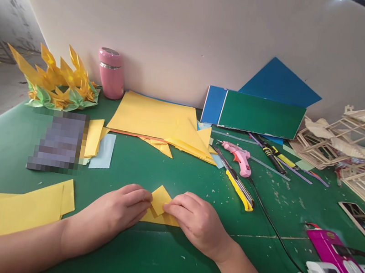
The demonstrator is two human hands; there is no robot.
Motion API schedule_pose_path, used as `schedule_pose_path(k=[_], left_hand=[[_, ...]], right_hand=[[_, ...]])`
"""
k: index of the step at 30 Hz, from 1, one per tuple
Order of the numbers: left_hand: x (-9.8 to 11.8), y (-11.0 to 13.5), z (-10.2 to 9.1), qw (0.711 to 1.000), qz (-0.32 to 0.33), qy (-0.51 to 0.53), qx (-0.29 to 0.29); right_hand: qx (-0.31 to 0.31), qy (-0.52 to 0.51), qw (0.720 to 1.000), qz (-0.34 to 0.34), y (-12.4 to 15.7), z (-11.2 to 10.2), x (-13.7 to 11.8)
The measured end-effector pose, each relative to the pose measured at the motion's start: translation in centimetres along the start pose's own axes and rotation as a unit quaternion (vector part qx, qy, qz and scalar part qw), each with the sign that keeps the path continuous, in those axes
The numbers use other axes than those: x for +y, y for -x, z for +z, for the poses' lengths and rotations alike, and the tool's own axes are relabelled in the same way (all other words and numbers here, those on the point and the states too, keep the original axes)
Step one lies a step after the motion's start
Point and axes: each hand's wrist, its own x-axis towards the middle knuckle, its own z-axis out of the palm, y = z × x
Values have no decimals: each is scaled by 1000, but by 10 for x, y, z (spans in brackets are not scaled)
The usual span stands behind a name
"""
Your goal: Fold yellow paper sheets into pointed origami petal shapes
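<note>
A piece of yellow paper point(160, 200) lies at the front middle of the green table, folded so that a diamond-shaped flap stands out above a flat lower strip. My left hand point(126, 205) pinches its left side, fingers pressed together at the flap's edge. On the opposite side my right hand point(195, 219) grips the paper the same way, its thumb and index finger meeting at the flap's right corner. Both hands hide the outer ends of the folded paper.
Yellow sheets point(18, 212) lie under my left forearm; a larger yellow stack point(154, 116) lies behind. A utility knife point(238, 187), a pink glue gun point(238, 157) with its cord and a magenta power strip point(339, 258) are rightward. A pink flask point(112, 74) and paper flowers point(62, 83) stand back left.
</note>
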Motion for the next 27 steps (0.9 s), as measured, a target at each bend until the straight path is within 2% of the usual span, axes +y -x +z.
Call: schedule_pose_path(k=[4, 14, 27], left_hand=[[0, 0, 0, 1000, -1, -5, 16], [2, -1, -1, 999, 7, -38, 2], [-3, 6, -3, 995, 24, -84, -54]], right_hand=[[13, -9, 1000, -1, 0, 1, 0], [-6, 1, 1000, -6, -1, -1, -1], [11, 8, 1000, -28, 0, -1, 0]])
